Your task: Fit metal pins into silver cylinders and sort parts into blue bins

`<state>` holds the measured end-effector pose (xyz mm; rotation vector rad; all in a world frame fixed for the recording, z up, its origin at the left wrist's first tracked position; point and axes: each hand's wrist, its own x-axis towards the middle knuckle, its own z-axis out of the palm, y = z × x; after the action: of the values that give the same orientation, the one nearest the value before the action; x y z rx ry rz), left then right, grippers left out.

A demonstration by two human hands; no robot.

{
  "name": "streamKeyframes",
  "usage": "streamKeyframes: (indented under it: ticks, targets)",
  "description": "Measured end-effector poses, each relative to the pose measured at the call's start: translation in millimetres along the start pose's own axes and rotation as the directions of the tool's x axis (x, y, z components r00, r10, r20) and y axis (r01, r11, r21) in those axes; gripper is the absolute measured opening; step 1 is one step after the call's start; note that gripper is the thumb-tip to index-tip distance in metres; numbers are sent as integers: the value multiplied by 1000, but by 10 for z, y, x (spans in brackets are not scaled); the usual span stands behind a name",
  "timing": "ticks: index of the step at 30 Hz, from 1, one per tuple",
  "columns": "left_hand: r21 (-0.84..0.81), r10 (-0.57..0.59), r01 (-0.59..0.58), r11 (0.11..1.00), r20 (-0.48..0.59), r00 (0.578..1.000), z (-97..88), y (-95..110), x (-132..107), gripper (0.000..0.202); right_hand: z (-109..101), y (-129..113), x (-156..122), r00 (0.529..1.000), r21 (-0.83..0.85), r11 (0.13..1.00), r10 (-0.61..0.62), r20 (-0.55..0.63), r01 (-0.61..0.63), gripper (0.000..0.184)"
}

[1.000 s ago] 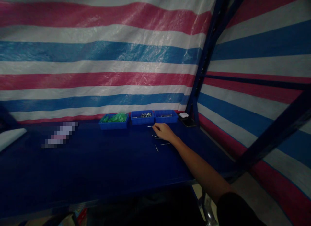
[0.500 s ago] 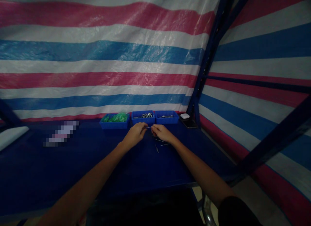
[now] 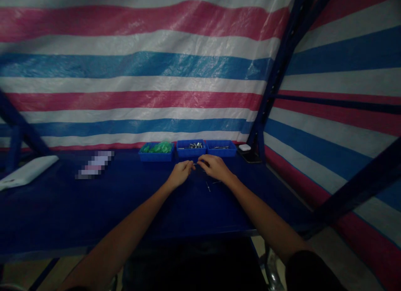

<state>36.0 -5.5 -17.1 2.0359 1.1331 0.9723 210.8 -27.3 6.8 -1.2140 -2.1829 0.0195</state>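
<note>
Both of my hands rest on the dark blue table [image 3: 125,199], just in front of three small blue trays. My left hand [image 3: 181,173] and my right hand [image 3: 215,167] meet at the fingertips, pinching a thin metal pin [image 3: 198,164] between them. Two more loose pins [image 3: 208,186] lie on the table under my right wrist. The left tray [image 3: 156,151] holds green parts, the middle tray [image 3: 191,148] holds small grey metal pieces, and the right tray [image 3: 221,148] holds thin metal pins.
A white earbud case [image 3: 244,147] and a dark phone [image 3: 250,156] lie by the blue rack post [image 3: 266,107] at the back right. A white flat object [image 3: 28,170] lies far left. Striped tarpaulin walls the back and right side.
My left arm came into view and its hand joined my right hand at the pin. The view shifted slightly, so the trays now sit further right.
</note>
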Motion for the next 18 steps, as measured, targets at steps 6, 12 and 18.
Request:
streamKeyframes:
  ticks: [6, 12, 18]
  targets:
    - [-259, -93, 85, 962, -18, 995, 81, -17, 26, 45, 8, -76, -20, 999, -61, 997, -49, -4, 49, 19]
    - [62, 8, -12, 998, 56, 998, 70, 47, 27, 45, -188, 140, 135, 985, -206, 972, 78, -154, -109, 30]
    - [479, 196, -340, 809, 325, 925, 247, 148, 189, 25, -351, 641, 124, 818, -215, 815, 444, -366, -538, 39]
